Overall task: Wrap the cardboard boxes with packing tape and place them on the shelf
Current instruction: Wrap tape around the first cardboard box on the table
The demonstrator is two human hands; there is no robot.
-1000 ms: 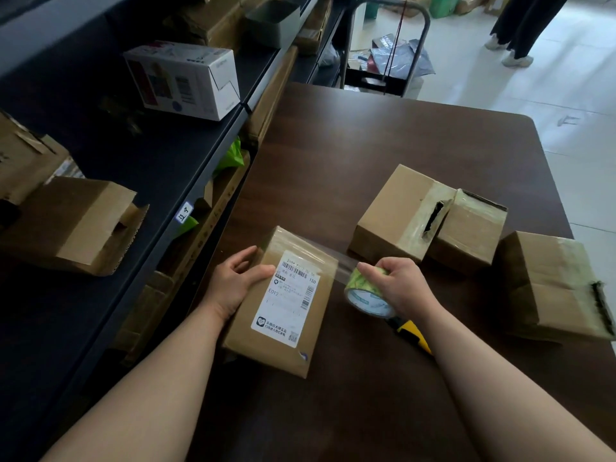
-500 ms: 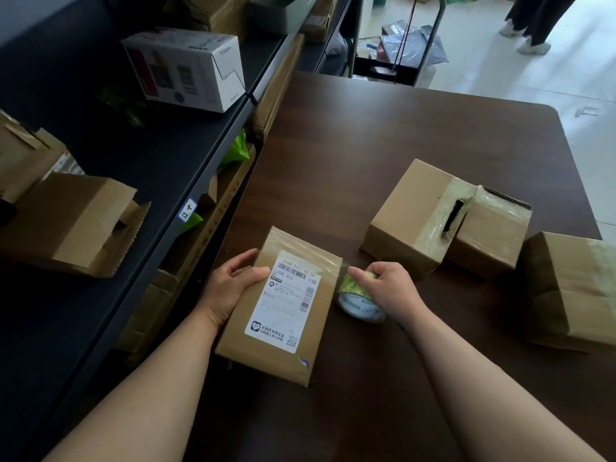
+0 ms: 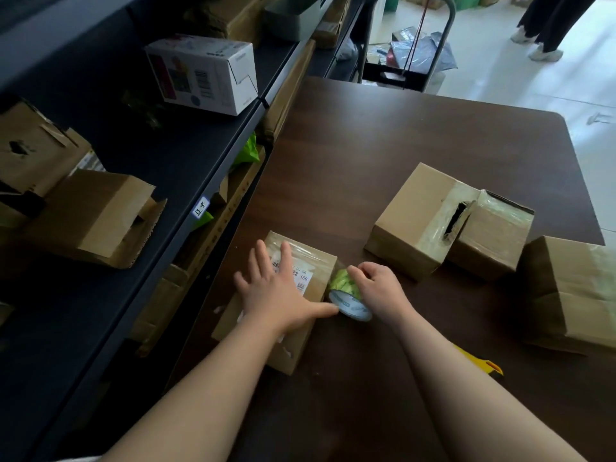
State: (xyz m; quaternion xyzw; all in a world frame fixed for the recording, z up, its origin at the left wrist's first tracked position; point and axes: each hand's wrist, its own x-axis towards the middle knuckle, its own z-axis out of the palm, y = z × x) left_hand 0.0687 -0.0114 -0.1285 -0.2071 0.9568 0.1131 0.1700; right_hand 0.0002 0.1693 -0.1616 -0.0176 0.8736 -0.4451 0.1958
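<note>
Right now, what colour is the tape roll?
The tape roll is green with a whitish side face; the head view shows it best.

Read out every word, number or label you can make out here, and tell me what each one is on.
"00 06": on the shipping label of the flat box under the left hand.
"150", uncertain: same label, just below.
On the shelf tag: two characters, too blurred to read.
On the white carton: barcodes and print, too small.
On the tape roll in the right hand: core print blurred.
</note>
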